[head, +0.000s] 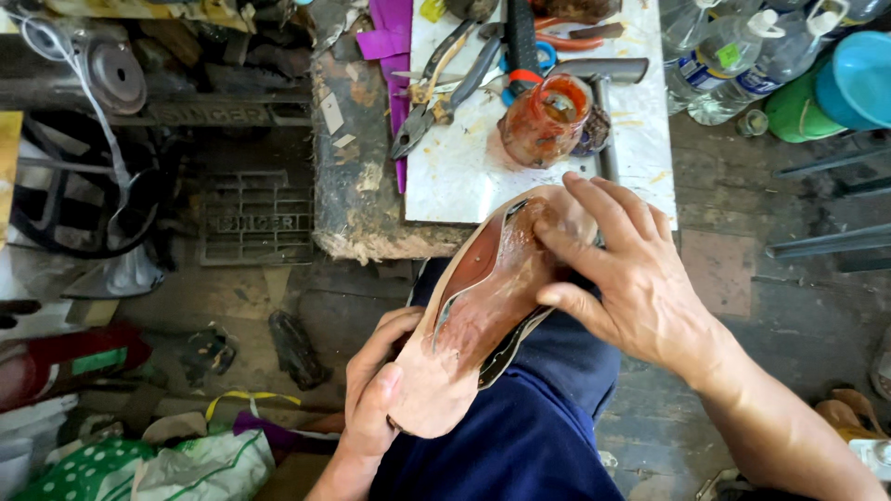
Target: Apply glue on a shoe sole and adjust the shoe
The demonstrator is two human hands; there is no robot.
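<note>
A flat shoe sole (469, 320), tan with a glossy reddish-brown glued middle, rests on my lap over dark blue trousers (520, 436). My left hand (371, 390) grips its near rounded end, thumb on the edge. My right hand (631, 269) lies over the far end, fingers spread and pressing on the sole's surface. Just beyond stands a glue-smeared orange jar (546, 121) on a white work slab (464, 176).
Pliers (422, 102), scissors (548, 51) and a hammer (594, 70) lie on the slab. A worn wooden block (357, 186) carries it. A sewing machine treadle (255, 218) stands at left. Plastic bottles (733, 56) and blue and green bowls (849, 83) sit at right.
</note>
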